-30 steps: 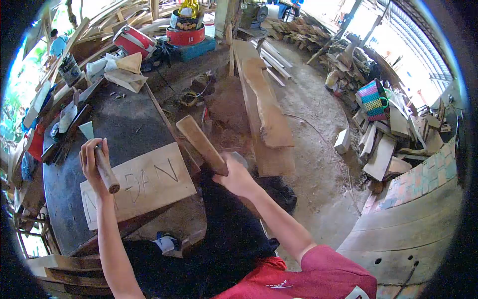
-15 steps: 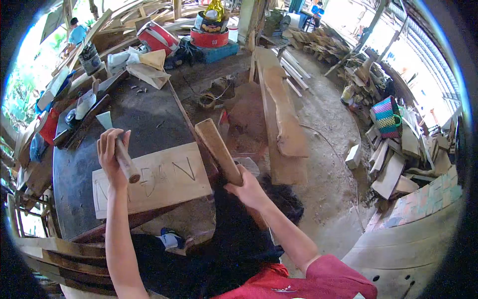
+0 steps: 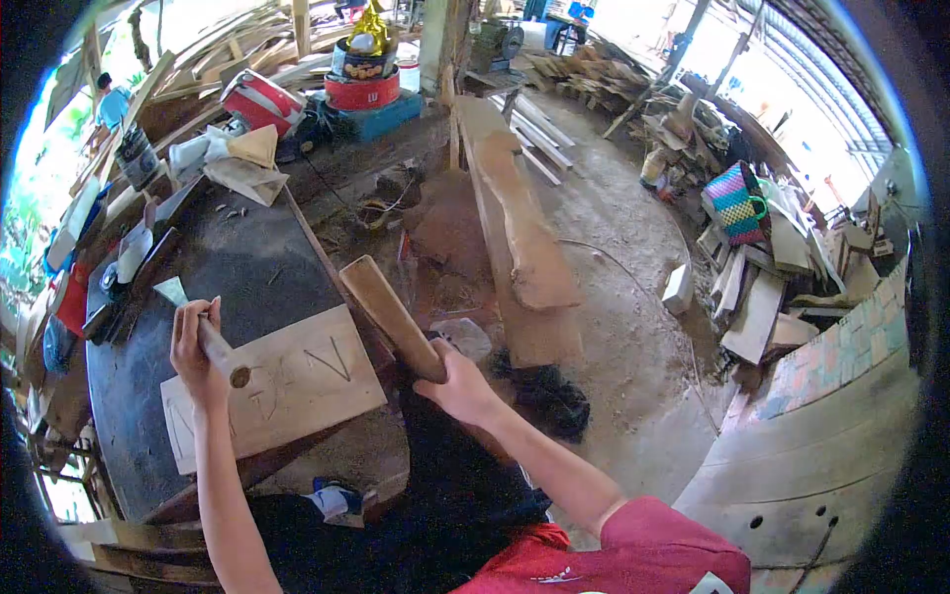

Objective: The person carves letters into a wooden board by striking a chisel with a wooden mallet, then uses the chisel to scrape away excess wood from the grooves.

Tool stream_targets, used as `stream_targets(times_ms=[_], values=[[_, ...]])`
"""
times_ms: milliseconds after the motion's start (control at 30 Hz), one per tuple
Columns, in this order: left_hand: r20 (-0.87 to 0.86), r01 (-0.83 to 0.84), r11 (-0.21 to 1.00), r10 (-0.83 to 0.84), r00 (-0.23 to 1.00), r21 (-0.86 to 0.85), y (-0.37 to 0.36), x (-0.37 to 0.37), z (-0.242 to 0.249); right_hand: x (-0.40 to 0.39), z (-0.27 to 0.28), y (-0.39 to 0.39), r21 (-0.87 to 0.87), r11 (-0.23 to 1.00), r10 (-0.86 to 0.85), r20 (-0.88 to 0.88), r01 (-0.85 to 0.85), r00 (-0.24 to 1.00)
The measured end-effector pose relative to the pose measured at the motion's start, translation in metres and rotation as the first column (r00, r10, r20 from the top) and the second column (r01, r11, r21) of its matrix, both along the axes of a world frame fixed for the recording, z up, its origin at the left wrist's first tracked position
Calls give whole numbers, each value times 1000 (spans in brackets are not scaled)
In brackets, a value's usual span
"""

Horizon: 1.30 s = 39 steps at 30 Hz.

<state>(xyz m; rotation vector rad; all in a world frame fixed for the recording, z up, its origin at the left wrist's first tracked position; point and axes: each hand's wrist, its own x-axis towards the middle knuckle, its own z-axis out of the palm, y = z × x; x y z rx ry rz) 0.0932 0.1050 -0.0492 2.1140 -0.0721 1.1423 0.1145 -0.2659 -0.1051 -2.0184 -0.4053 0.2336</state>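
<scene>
My left hand (image 3: 196,351) is wrapped round a chisel (image 3: 220,351) with a thick wooden handle, its flared pale blade pointing up and to the left. Below the chisel lies a light wooden board (image 3: 307,381) with large letters marked on it, among them an N; my left hand and the handle cover some of them. In my right hand (image 3: 460,384) I grip a long squared wooden bar (image 3: 391,312) by its lower end. The bar slants up to the left, to the right of the board and apart from the chisel.
The board rests on a dark table (image 3: 247,267). A long plank (image 3: 524,238) leans right of it. Red-and-white bucket (image 3: 262,102), red tin (image 3: 361,94) and scrap pieces crowd the back. Wood piles and a woven bag (image 3: 737,203) stand right. A person in blue (image 3: 112,104) is far left.
The whole view has shifted, with most things now further left. My left hand with the chisel sits lower against the board, and the chisel has turned a little. Both hands keep their hold.
</scene>
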Motion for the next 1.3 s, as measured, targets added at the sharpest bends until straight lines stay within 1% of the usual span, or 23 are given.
stream_targets(times_ms=[100, 200, 300, 400, 467, 500, 567, 667, 767, 800, 867, 967, 1000, 1067, 1167, 1300], values=[[23, 4, 1000, -4, 1000, 7, 3, 4, -4, 1, -6, -1, 13, 1000, -2, -5, 2, 1000], [-4, -198, 956, 203, 979, 216, -2, 4, 2, 0, -4, -1, 9, 1000, -5, 0, 5, 1000], [-14, -229, 945, 239, 971, 235, -2, 4, 3, -1, -7, -2, 12, 1000, -4, 18, 4, 1000], [-16, -200, 957, 208, 978, 211, -5, 2, 6, 0, -18, -3, 39, 999, 11, 40, -12, 999], [-21, -219, 949, 230, 973, 228, -5, 2, 6, 1, -26, -3, 76, 997, 27, 41, -30, 999], [-23, -229, 944, 241, 970, 237, -5, 2, 6, 3, -31, -3, 102, 994, 38, -81, -29, 996], [-19, -216, 948, 226, 974, 234, -3, 4, 4, 8, -44, -2, 154, 988, 65, -318, -17, 946], [-27, -214, 950, 226, 974, 226, -2, 4, 3, 11, -52, 0, 176, 983, 97, -280, -48, 955], [-69, -182, 967, 197, 978, 178, -3, 2, 3, 7, -40, 0, 214, 977, 100, -338, -27, 936], [-86, -167, 974, 182, 980, 155, -3, 2, 3, 7, -41, -1, 218, 976, 100, -333, -27, 937], [-38, -172, 959, 186, 982, 227, -1, 2, 3, 6, -44, 0, 227, 974, 102, -324, -28, 940], [-1, -219, 924, 231, 973, 314, -1, 3, 4, 3, -36, 0, 313, 950, 123, -373, 1, 920], [8, -241, 909, 254, 967, 340, -1, 2, 5, 4, -41, 0, 320, 947, 118, -352, 1, 928], [4, -238, 912, 251, 968, 334, -4, 1, 8, 5, -48, 2, 334, 943, 109, -311, 1, 944], [-21, -237, 918, 257, 966, 317, -2, 0, 6, 7, -41, -1, 249, 968, 132, -369, -39, 920], [-20, -237, 917, 257, 966, 320, -3, 0, 6, 6, -38, 0, 221, 975, 111, -374, -28, 921]])
